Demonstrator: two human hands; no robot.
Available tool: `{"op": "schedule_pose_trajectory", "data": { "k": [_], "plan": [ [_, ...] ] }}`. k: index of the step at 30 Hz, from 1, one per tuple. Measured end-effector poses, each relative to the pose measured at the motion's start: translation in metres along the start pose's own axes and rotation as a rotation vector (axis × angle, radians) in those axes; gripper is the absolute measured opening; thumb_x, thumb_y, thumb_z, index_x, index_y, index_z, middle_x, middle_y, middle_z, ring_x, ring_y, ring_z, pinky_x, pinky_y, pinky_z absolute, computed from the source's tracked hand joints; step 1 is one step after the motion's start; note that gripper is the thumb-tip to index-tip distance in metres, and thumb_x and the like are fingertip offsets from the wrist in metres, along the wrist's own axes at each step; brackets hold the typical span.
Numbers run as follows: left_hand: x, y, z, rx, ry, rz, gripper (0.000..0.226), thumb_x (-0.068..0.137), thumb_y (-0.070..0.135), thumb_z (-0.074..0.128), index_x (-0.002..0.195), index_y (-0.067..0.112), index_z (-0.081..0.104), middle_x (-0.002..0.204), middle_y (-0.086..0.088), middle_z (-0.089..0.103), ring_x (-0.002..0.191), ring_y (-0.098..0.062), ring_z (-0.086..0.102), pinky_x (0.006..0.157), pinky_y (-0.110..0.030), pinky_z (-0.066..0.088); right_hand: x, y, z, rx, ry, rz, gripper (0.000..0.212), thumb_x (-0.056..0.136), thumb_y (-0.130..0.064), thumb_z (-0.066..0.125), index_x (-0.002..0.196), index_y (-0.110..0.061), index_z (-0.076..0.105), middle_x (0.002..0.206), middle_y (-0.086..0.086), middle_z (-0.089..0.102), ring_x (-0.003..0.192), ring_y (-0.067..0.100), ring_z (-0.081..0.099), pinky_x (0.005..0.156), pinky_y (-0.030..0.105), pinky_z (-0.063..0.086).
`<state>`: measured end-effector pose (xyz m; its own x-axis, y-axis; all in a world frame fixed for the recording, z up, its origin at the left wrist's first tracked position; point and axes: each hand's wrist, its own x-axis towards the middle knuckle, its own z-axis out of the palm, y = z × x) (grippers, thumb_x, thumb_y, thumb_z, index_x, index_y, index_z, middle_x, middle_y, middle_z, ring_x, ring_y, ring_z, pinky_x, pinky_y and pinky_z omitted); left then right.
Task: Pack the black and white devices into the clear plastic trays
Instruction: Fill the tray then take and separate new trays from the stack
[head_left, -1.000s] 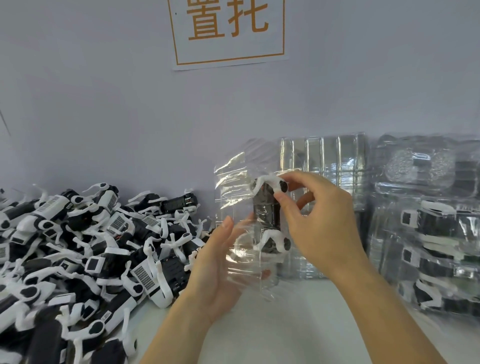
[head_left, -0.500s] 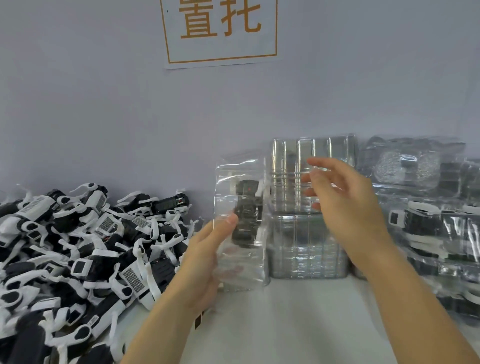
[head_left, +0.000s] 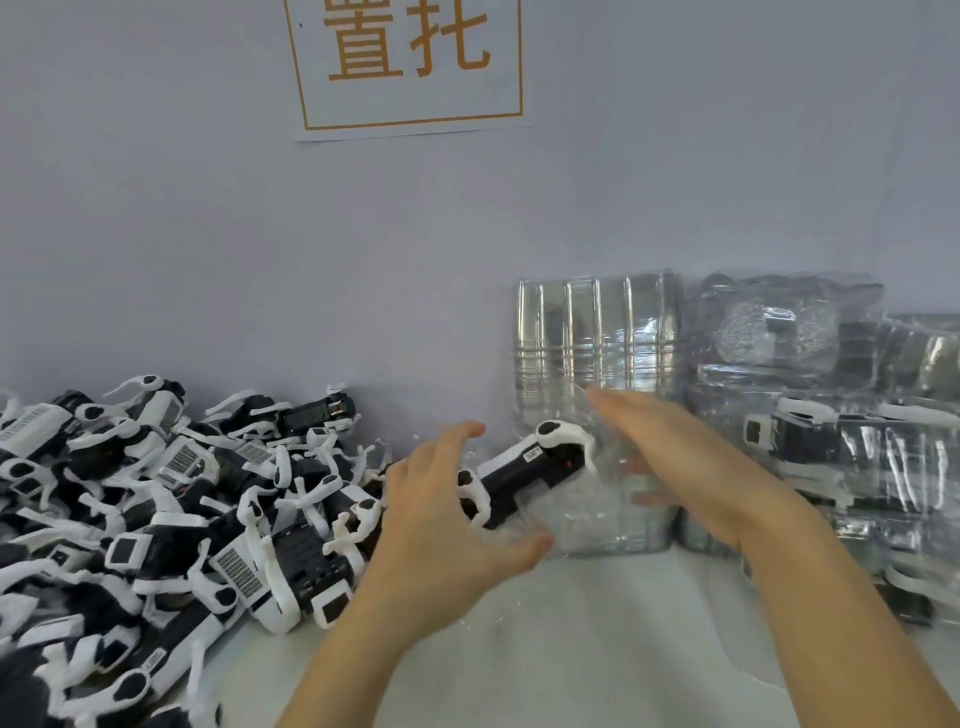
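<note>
A: How does the left hand lie?

B: Its forearm comes up from the bottom edge, palm turned away. The fingers are spread wide and only lightly bent, with the thumb out to the right, low down. They hold nothing that I can make out.

A: And the device?

B: Black and white, it lies slanted just past those fingertips, in or against a clear tray; I cannot tell which, as the plastic is blurred.

A: The right hand?

B: It is stretched flat, fingers straight and close together, pointing left over the tray, tips near the device's white end. Whether it touches the plastic I cannot tell.

A: What surrounds them?

B: Left of the left fingers, a heap of loose devices on the white surface. Behind the right fingers, stacked empty trays; to their right, packed trays.
</note>
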<state>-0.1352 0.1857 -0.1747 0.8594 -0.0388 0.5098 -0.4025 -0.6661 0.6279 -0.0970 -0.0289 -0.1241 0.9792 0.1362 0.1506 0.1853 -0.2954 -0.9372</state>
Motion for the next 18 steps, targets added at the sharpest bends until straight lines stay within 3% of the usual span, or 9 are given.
{"op": "schedule_pose_trajectory", "data": {
  "k": [2, 5, 8, 10, 12, 15, 18],
  "plan": [
    [-0.001, 0.0, 0.001, 0.136, -0.014, 0.063, 0.101, 0.051, 0.073, 0.068, 0.14, 0.051, 0.026, 0.129, 0.025, 0.034, 0.126, -0.003, 0.022, 0.102, -0.018, 0.028, 0.0, 0.009, 0.001, -0.092, -0.034, 0.04, 0.062, 0.075, -0.07, 0.067, 0.132, -0.051, 0.051, 0.122, -0.019, 0.057, 0.106, 0.006, 0.061, 0.078, 0.034, 0.055],
    [-0.001, 0.001, 0.001, 0.231, -0.036, 0.079, 0.108, 0.048, 0.08, 0.06, 0.142, 0.053, 0.015, 0.134, 0.023, 0.027, 0.13, -0.006, 0.016, 0.112, -0.034, 0.029, 0.002, 0.016, 0.003, -0.1, -0.048, 0.07, 0.071, 0.075, -0.058, 0.074, 0.139, -0.045, 0.048, 0.12, -0.01, 0.058, 0.102, 0.007, 0.062, 0.074, 0.029, 0.056],
    [-0.002, 0.0, 0.003, 0.095, -0.066, 0.03, 0.126, 0.047, 0.073, 0.078, 0.144, 0.056, -0.001, 0.131, 0.032, 0.018, 0.132, 0.003, 0.01, 0.113, -0.032, 0.023, 0.006, 0.016, 0.006, 0.017, 0.001, 0.077, 0.061, 0.083, -0.043, 0.077, 0.139, -0.042, 0.052, 0.109, -0.008, 0.066, 0.09, 0.008, 0.065, 0.068, 0.027, 0.053],
    [-0.002, -0.001, 0.005, -0.013, -0.07, -0.008, 0.135, 0.046, 0.069, 0.085, 0.145, 0.058, -0.006, 0.142, 0.029, 0.016, 0.138, 0.004, 0.008, 0.114, -0.03, 0.02, 0.012, 0.018, 0.008, 0.108, 0.029, 0.068, 0.054, 0.088, -0.033, 0.075, 0.138, -0.038, 0.055, 0.08, -0.014, 0.07, 0.07, 0.005, 0.064, 0.065, 0.027, 0.052],
    [-0.002, -0.002, 0.005, -0.088, -0.063, -0.017, 0.135, 0.044, 0.07, 0.086, 0.144, 0.06, -0.004, 0.15, 0.027, 0.011, 0.142, 0.006, 0.003, 0.114, -0.029, 0.017, 0.014, 0.02, 0.009, 0.163, 0.064, 0.055, 0.051, 0.091, -0.027, 0.072, 0.139, -0.034, 0.055, 0.064, -0.008, 0.064, 0.063, 0.01, 0.057, 0.065, 0.031, 0.05],
    [0.0, -0.006, -0.001, -0.188, -0.07, -0.044, 0.13, 0.04, 0.069, 0.087, 0.141, 0.066, 0.004, 0.148, 0.031, 0.014, 0.139, 0.012, 0.01, 0.113, -0.029, 0.018, 0.013, 0.02, 0.006, 0.257, 0.127, 0.054, 0.047, 0.092, -0.023, 0.071, 0.136, -0.031, 0.059, 0.061, -0.006, 0.058, 0.059, 0.012, 0.051, 0.06, 0.028, 0.049],
    [-0.001, -0.016, -0.011, -0.287, -0.109, -0.08, 0.137, 0.036, 0.067, 0.091, 0.142, 0.068, 0.004, 0.15, 0.032, 0.015, 0.125, 0.033, 0.012, 0.113, -0.027, 0.022, 0.011, 0.016, 0.0, 0.352, 0.115, 0.065, 0.04, 0.092, -0.02, 0.07, 0.131, -0.027, 0.063, 0.071, -0.003, 0.054, 0.058, 0.008, 0.049, 0.055, 0.025, 0.05]
  ]
}}
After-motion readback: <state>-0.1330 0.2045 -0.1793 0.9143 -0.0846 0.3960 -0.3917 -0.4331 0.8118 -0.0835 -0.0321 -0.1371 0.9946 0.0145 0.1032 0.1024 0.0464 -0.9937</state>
